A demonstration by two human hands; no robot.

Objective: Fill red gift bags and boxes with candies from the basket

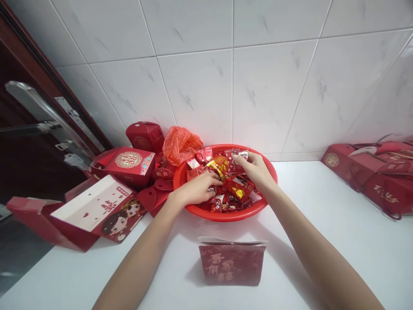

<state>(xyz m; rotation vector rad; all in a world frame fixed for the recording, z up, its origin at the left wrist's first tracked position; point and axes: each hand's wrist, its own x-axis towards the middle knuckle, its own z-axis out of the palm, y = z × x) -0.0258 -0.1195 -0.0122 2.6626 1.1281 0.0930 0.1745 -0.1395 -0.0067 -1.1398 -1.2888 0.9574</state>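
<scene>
far left: open red box [97, 215] with cartoon couple lies on white table [338, 232], more red boxes [130, 163] behind. orange plastic bag [181, 144] at wall. left hand [196, 189] palm down in red basin [226, 214], fingers curled among wrapped candies [237, 189]. right hand [254, 168] pinches one small candy [242, 154] over basin. red paper bag [231, 263] stands open near basin. right: red gift bags [371, 172].

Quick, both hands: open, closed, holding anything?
Left hand: curled on sweets in the red basin; grip unclear.
Right hand: pinching a white-wrapped sweet.
</scene>
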